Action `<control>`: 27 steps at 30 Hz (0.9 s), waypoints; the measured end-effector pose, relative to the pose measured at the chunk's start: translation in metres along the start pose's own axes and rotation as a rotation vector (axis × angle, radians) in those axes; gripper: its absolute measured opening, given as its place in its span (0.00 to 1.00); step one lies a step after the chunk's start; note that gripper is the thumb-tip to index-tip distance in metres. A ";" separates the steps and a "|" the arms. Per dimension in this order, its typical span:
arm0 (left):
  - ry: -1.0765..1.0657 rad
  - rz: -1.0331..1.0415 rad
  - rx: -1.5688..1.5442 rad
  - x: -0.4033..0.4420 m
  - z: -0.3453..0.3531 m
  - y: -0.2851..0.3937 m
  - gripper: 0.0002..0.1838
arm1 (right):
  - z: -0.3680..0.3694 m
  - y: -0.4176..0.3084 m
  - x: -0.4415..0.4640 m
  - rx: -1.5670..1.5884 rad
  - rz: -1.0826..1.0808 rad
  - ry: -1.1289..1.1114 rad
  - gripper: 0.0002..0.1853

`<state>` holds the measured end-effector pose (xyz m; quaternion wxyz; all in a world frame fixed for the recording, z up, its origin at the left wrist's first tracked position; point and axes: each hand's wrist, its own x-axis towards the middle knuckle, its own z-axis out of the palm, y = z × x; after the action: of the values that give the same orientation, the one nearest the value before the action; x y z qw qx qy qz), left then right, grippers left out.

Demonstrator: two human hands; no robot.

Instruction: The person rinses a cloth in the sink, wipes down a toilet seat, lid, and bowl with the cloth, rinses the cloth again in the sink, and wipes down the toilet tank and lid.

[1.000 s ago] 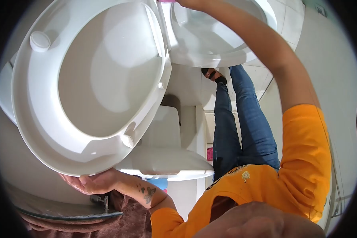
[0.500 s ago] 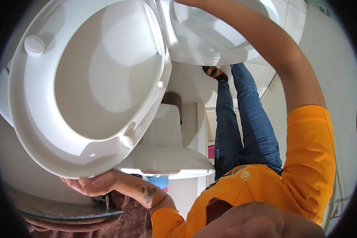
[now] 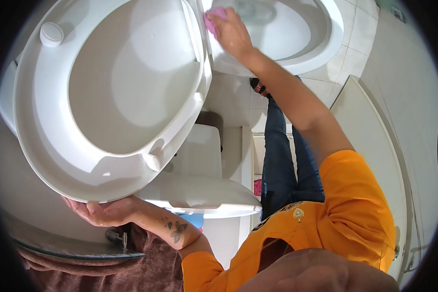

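A white toilet seat (image 3: 39, 121) is raised together with its lid (image 3: 131, 87). Cupped around the lower edge of the raised seat and lid is my left hand (image 3: 102, 212), palm up and wet. My right hand (image 3: 234, 36) has its fingers closed on a pink sponge (image 3: 214, 20), pressed near the hinge side of the white toilet bowl (image 3: 306, 61). The sponge's exact contact with the rim is partly covered by the fingers.
A white sink (image 3: 214, 192) juts out below the seat. A glass shelf (image 3: 82, 254), a metal tap-like fitting (image 3: 118, 237) and a brown towel (image 3: 153, 265) are at lower left. Pale floor tiles (image 3: 333, 68) surround the bowl, and a wall runs along the right.
My right hand has come down into view with the pink sponge, its arm now less arched. The seat and my left hand have shifted slightly up in view.
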<state>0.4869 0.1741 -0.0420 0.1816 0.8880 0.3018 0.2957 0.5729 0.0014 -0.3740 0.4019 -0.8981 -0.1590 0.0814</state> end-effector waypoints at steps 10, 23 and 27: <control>-0.009 0.010 -0.044 0.004 0.003 0.007 0.30 | -0.125 0.060 -0.107 -0.389 -0.422 -0.746 0.15; -0.025 -0.045 -0.133 0.003 0.003 0.009 0.30 | -0.306 0.152 0.050 -0.833 -0.221 -0.209 0.08; 0.024 -0.051 -0.098 0.002 0.004 0.008 0.30 | -0.269 0.101 0.080 -0.689 -0.168 -0.091 0.08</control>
<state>0.4942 0.1690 -0.0400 0.2287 0.8664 0.3115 0.3163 0.7441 -0.2203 -0.2725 0.0732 -0.9601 -0.2682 0.0298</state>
